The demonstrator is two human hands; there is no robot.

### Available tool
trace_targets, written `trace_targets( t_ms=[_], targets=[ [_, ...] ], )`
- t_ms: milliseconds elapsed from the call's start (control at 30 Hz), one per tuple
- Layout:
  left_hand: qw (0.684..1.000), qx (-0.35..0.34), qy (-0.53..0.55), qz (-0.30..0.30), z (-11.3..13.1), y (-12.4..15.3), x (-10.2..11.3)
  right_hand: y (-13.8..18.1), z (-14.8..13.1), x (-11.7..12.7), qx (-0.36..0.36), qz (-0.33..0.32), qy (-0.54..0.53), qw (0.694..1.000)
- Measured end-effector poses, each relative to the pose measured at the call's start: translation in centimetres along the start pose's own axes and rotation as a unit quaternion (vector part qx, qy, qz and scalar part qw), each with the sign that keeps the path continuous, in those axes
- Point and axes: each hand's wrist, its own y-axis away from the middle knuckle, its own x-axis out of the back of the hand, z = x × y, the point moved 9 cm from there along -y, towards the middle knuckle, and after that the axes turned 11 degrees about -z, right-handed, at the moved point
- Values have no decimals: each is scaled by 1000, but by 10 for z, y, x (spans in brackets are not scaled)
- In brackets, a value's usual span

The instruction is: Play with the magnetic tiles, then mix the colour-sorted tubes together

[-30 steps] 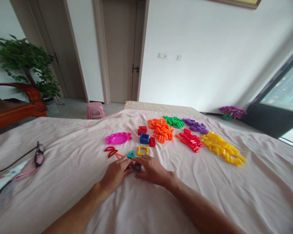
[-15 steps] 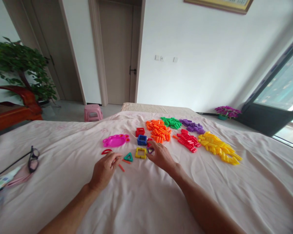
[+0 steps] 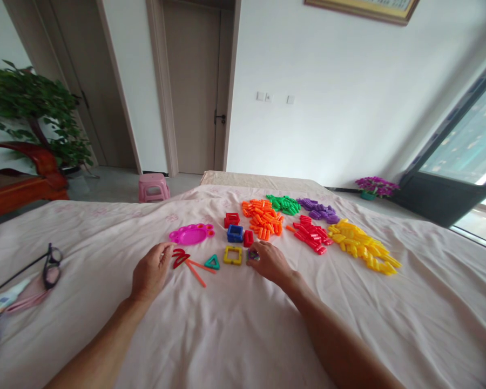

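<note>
My right hand (image 3: 270, 261) is closed over a small purple piece (image 3: 251, 255), gripping it just right of a yellow square frame (image 3: 232, 255). Most of that piece is hidden by my fingers. My left hand (image 3: 150, 271) hovers beside two red curved pieces (image 3: 181, 260), its fingers loosely bent and nothing visible in them. Two thin orange sticks (image 3: 196, 274) form a V next to those red pieces. A teal triangle frame (image 3: 212, 262) lies between the sticks and the yellow frame. Behind are a blue square piece (image 3: 235, 233) and red blocks (image 3: 248, 239).
A magenta paw-shaped tray (image 3: 191, 235) lies behind my left hand. Piles of orange (image 3: 263, 219), green (image 3: 283, 204), purple (image 3: 318, 210), red (image 3: 311, 234) and yellow pieces (image 3: 362, 246) spread to the right. Eyeglasses (image 3: 52, 267) rest on the cloth at left.
My left hand has drawn back to the left, uncovering a second red curved piece and the orange sticks. My right hand has shifted slightly right and nearer with the purple piece.
</note>
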Motion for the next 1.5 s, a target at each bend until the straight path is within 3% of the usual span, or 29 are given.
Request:
trace_targets(
  t_ms=[167,300,433,667,833,933,1067,1233,1400,1500],
  targets=[
    [998,66,-22,9,-18,-6,13,3,-5,8,-14,19,31,999],
    [993,119,-8,-9,-30,-8,14,6,-28,11,54,38,23,998],
    [992,117,-32,-39,-22,-9,8,8,-53,4,112,45,25,992],
    [988,121,-51,-75,-19,-8,0,-2,-60,-13,103,18,74,992],
    [990,116,-45,-72,-20,-9,-1,1,-58,-5,91,36,84,992],
    [989,122,-45,-71,-22,-10,-2,4,-75,-2,126,45,61,989],
    [988,131,-44,-73,-25,-10,-3,-2,-111,-9,200,12,71,977],
    [990,114,-44,-71,-24,-10,-2,-16,-139,-22,244,-64,148,956],
    [989,120,-46,-74,-24,-11,-2,-18,-144,-24,270,-81,176,943],
    [989,125,-45,-72,-25,-11,-2,-28,-133,-22,237,-73,137,959]
  ],
)
